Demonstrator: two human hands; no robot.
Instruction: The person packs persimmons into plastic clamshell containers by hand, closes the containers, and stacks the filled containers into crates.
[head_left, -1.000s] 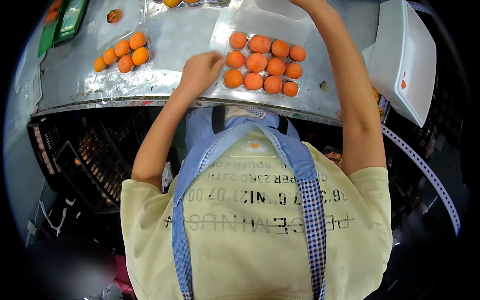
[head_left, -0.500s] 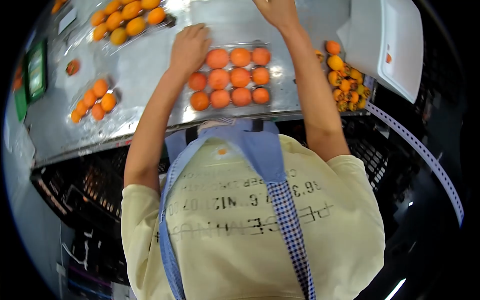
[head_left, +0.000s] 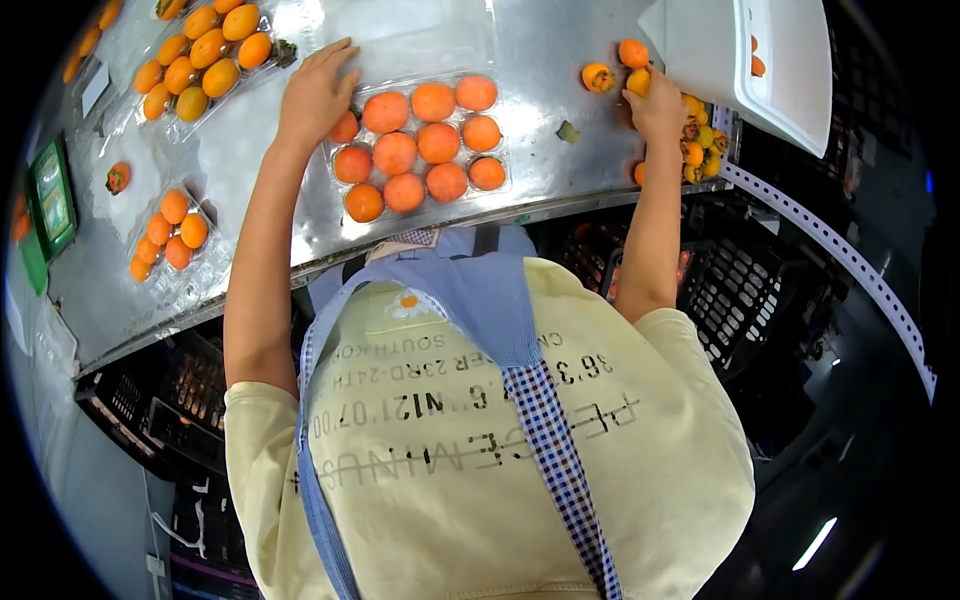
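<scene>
My left hand [head_left: 318, 95] lies at the upper left corner of a clear tray [head_left: 508, 165], its fingers apart and its palm side partly hidden. Several orange persimmons [head_left: 395, 153] fill the tray in rows; the one at that corner is partly covered by the hand. To the right, my right hand [head_left: 657, 108] has its fingers closed on a small yellow-orange persimmon [head_left: 638, 82]. Two loose persimmons, one round [head_left: 633, 53] and one with its calyx up [head_left: 598, 78], sit just beyond it. More loose fruit [head_left: 703, 140] is heaped beside this hand.
A white foam box [head_left: 785, 75] stands tilted at the right. Two other clear packs of orange fruit, one large [head_left: 207, 48] and one small [head_left: 175, 228], lie left. A single persimmon [head_left: 118, 178], a green tray [head_left: 52, 195] and a leaf scrap [head_left: 568, 132] also show.
My right hand has come down and right from the far edge to the loose fruit and closed on one. My left hand stays by the tray, its fingers more spread. The view has shifted.
</scene>
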